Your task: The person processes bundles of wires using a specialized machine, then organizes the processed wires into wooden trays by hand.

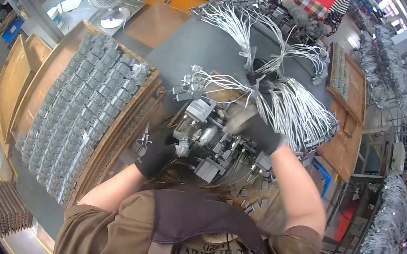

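A wooden tray (50, 74) of grey components (85, 112) fills the frame's left; white cables (296, 113) spread upper right. Near centre, the blurred right gloved hand (262, 135) hides its fingers' state; the left gloved hand (157, 152) pinches a small grey part (182, 147).

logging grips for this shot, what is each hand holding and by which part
The left hand seems to hold a small grey part by its left side. The right hand is blurred; its hold cannot be told.
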`<state>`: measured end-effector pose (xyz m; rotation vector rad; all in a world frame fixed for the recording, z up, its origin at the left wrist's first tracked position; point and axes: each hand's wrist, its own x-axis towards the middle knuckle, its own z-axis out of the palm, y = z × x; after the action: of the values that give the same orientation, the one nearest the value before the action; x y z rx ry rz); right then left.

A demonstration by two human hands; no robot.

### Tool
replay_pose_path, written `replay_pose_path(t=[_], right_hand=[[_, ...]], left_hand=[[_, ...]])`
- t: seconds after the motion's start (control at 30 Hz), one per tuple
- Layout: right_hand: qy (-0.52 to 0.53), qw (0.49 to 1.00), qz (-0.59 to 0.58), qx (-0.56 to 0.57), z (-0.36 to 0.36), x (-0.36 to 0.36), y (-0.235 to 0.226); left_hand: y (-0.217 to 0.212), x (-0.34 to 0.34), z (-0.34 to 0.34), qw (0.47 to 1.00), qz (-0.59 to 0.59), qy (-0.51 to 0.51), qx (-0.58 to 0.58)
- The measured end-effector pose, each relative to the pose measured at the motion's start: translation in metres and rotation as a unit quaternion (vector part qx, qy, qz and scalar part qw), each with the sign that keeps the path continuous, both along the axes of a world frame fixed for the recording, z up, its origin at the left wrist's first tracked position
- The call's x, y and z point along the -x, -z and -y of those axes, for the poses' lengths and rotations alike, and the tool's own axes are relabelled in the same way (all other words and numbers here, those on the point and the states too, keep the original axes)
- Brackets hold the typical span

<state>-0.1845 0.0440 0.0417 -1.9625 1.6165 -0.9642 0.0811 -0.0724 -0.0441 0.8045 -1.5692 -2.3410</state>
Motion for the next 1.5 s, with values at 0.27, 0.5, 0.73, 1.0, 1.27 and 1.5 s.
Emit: replay_pose_path(t=[0.27,0.5,0.73,1.0,1.27,1.5], right_hand=[[-0.118,0.776,-0.417,-0.459,-0.022,-0.044,0.002],[-0.032,0.883,-0.288,-0.369,-0.077,-0.01,-0.017],[0.025,0.846,-0.402,-0.351,-0.137,0.026,-0.011],[-0.09,0.773,-0.383,-0.497,-0.043,0.015,-0.012],[0.079,0.942,-0.263,-0.192,-0.021,-0.009,0.005],[0.083,0.96,-0.153,-0.221,-0.036,-0.004,0.01]], left_hand=[[0.003,0.015,-0.005,0.991,0.002,0.132,0.024],[-0.001,0.082,-0.023,0.965,-0.013,0.152,0.212],[0.018,0.121,-0.007,0.97,-0.026,0.121,0.21],[0.022,0.101,-0.007,0.93,-0.087,0.153,0.323],[0.015,0.1,-0.017,0.951,-0.078,0.15,0.258],[0.004,0.103,-0.031,0.973,-0.013,0.174,0.151]])
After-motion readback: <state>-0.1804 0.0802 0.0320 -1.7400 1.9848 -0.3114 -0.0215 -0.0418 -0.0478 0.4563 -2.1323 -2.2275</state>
